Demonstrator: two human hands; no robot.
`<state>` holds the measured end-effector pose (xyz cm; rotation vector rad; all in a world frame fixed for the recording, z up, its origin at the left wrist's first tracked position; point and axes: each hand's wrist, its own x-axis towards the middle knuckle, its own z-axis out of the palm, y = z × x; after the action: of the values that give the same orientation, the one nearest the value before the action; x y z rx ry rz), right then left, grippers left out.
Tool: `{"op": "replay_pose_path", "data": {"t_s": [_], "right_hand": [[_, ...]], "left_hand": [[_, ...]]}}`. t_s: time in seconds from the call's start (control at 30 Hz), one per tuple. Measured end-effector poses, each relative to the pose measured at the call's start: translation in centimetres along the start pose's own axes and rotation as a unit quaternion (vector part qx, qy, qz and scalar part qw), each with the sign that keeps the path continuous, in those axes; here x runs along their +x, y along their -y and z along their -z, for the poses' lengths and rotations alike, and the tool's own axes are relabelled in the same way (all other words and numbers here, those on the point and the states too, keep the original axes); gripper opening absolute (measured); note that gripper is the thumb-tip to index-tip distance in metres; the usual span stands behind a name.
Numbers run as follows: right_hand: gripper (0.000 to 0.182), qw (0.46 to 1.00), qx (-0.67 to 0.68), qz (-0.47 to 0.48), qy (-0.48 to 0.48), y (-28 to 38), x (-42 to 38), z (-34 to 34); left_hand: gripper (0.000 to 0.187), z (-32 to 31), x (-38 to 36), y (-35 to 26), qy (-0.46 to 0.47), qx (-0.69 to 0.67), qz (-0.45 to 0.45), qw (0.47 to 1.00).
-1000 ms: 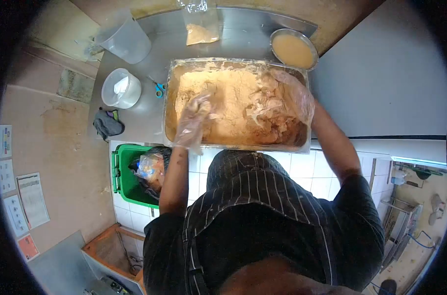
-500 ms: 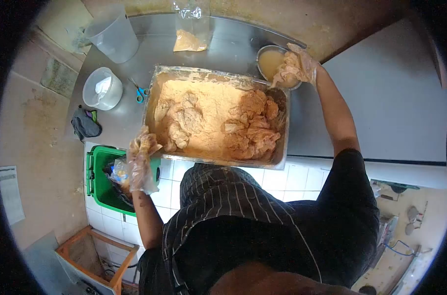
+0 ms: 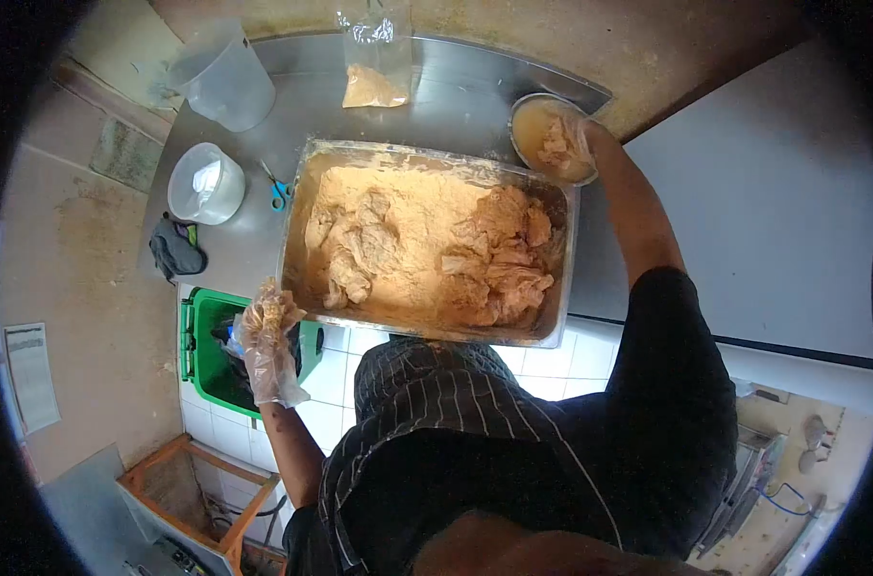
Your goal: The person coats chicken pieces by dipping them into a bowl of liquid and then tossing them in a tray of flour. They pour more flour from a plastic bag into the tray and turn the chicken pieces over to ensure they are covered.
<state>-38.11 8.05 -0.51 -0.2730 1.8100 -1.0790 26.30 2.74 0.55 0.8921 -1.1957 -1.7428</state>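
Observation:
My right hand (image 3: 563,144), in a clear plastic glove, dips into a metal bowl (image 3: 520,158) of cloudy tan liquid. Its coated fingers are partly under the surface, and I cannot tell whether they grip anything. At the near left corner of a large metal tray (image 3: 427,332), my left hand (image 3: 271,322) hovers in a similar glove caked with breading, its fingers loosely bent and the thumb apart. Pale flour mix (image 3: 422,206) fills much of the tray. Floured meat pieces (image 3: 364,240) lie on its left side; wetter, orange-brown pieces (image 3: 499,259) are heaped on the right.
Behind the tray stands a clear bag of orange powder (image 3: 374,88). A plastic jug (image 3: 227,84), a white tub (image 3: 206,184), blue-handled scissors (image 3: 279,195) and a dark grey cloth (image 3: 175,250) are at left. Below is a green bin (image 3: 198,360).
My right hand has lowered from above the bowl's rim into the liquid. My left hand has drawn slightly down, away from the tray corner. The whole view has shifted a little.

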Motion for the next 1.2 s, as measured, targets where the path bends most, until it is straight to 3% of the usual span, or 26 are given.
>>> {"op": "replay_pose_path", "data": {"t_s": [0.6,0.67,0.9,1.07,1.2], "right_hand": [[0.059,0.996,0.075,-0.016,0.05,-0.5,1.2,-2.0],[0.059,0.995,0.084,-0.016,0.054,-0.1,0.8,-1.9],[0.059,0.987,0.137,-0.021,0.086,1.0,-0.4,-1.3],[0.059,0.976,0.181,-0.037,0.113,2.6,-3.3,0.0],[0.055,0.989,0.139,0.022,0.042,3.2,-1.8,3.1]], "left_hand": [[0.056,-1.0,-0.5,0.0,-0.043,0.017,0.011,0.999],[0.057,-0.6,-0.3,0.4,-0.042,0.015,0.042,0.998],[0.053,-0.7,-0.5,0.5,-0.012,-0.006,0.013,1.0],[0.05,0.3,-0.3,1.3,-0.04,-0.004,0.033,0.999],[0.048,1.8,-0.4,2.8,-0.061,0.008,0.016,0.998]]}}
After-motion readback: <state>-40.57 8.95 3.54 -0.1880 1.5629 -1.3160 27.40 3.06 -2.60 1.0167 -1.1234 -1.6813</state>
